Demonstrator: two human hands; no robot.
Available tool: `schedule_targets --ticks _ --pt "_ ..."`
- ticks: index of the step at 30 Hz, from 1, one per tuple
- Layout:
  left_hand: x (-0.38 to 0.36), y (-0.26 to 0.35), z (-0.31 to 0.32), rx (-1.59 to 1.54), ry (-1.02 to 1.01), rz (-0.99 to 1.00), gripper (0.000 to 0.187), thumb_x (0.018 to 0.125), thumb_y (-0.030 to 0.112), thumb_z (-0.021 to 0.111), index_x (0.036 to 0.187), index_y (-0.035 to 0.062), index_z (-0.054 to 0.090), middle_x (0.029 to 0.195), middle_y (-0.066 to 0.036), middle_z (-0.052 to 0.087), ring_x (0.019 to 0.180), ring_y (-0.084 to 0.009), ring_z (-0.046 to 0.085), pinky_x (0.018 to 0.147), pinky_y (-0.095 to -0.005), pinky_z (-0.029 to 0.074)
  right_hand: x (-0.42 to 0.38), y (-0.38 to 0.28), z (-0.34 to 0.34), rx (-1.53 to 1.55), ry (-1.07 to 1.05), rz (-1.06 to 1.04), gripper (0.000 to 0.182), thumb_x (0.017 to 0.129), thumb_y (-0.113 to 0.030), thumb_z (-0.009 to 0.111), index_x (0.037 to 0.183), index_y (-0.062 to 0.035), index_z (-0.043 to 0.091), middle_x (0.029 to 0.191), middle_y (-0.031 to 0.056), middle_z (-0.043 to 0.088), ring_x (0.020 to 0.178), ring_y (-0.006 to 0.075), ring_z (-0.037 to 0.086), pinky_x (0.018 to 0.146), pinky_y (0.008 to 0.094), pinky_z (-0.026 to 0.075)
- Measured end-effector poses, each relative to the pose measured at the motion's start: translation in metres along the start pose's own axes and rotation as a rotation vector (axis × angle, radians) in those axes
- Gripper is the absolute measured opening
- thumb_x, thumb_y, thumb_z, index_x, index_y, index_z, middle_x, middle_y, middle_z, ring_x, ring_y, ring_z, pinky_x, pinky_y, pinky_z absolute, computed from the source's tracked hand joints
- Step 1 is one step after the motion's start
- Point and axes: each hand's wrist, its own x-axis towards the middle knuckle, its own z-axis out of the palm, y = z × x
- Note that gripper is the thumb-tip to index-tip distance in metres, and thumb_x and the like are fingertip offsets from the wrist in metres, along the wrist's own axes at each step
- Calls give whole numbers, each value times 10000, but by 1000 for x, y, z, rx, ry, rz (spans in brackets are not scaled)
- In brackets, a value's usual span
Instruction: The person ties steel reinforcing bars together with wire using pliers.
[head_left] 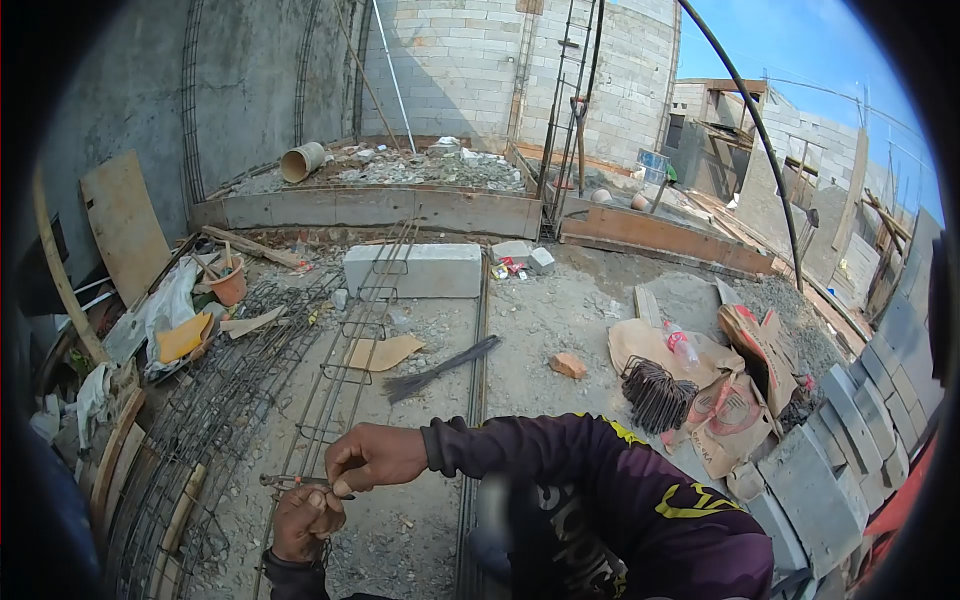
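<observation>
My left hand [305,520] is curled with fingers closed, low over the near end of a narrow rebar cage [362,337]. Just above it, my right hand [378,458] bends inward, thumb and fingertips pinched together right at the left fingers. A thin dark metal piece [285,481] with a bent end sticks out leftward from between the hands. What the fingertips pinch is too small to make out. Beyond the hands, a bundle of tie wire [440,370] lies on the ground beside a flat tan scrap [385,352].
A large pale block [412,272] sits under the cage's far end. More rebar cages [215,400] lie left. Long bars [484,350] run forward. At right are bent stirrups [657,395], a torn cement bag [725,420], a brick piece [568,365] and stacked grey blocks [815,490].
</observation>
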Motion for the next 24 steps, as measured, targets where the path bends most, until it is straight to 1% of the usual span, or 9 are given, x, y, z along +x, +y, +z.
schedule_targets --ticks 2,6,9,11,12,15,19,23,24 --pt "-3 -20 -8 -215 -150 -16 286 968 251 546 885 -4 646 498 13 392 424 -115 362 517 -329 325 2 -9 5 194 -116 21 124 919 -139 666 920 -15 662 825 98 613 691 234 588 630 383 473" --pt "-10 -55 -7 -582 -248 -182 257 966 232 525 984 0 634 486 23 362 423 -114 361 570 -368 349 3 -15 -2 -532 -73 -507 107 896 -128 685 920 -24 679 862 103 583 830 287 606 680 394 492" --pt "-13 -62 -10 -604 -311 -143 254 978 211 503 1108 19 608 485 29 348 423 -111 355 588 -371 349 2 -5 6 -541 -1 -576 114 904 -133 688 919 -21 677 884 85 593 824 268 612 691 394 491" --pt "-12 -62 -16 -469 -359 -33 255 1000 189 474 1196 71 583 487 39 325 423 -109 331 590 -384 344 2 -3 14 118 -26 -183 117 905 -140 699 924 -26 685 885 66 606 828 238 613 710 386 488" --pt "-13 -40 1 -358 -304 17 187 982 196 488 1028 71 620 486 35 334 435 -110 343 573 -371 336 3 -3 19 441 -31 27 118 906 -144 705 926 -28 690 885 56 613 829 223 613 720 382 486" --pt "-12 -44 2 -539 -516 -87 167 972 204 519 898 78 600 493 39 351 441 -112 351 560 -358 331 15 -6 14 160 -180 -333 122 901 -156 725 926 -38 708 893 44 631 839 184 606 745 367 481" --pt "2 -70 12 -672 -978 -116 174 975 225 509 944 85 607 520 42 364 468 -108 351 574 -351 331 22 -11 20 186 -425 -307 127 885 -156 743 944 -44 733 899 55 652 883 179 607 775 363 477" --pt "-12 -63 12 -910 -604 -68 236 994 188 468 1070 37 633 519 58 350 452 -97 336 605 -341 325 34 10 7 249 -282 -322 118 903 -108 713 1003 -48 731 932 51 657 884 196 621 774 383 494" --pt "-11 -60 4 -846 -547 -21 265 1020 228 439 1092 59 630 514 68 340 447 -92 336 602 -339 331 29 -1 -1 344 -258 -36 112 897 -54 691 1004 -28 715 928 75 654 873 235 632 756 381 505"
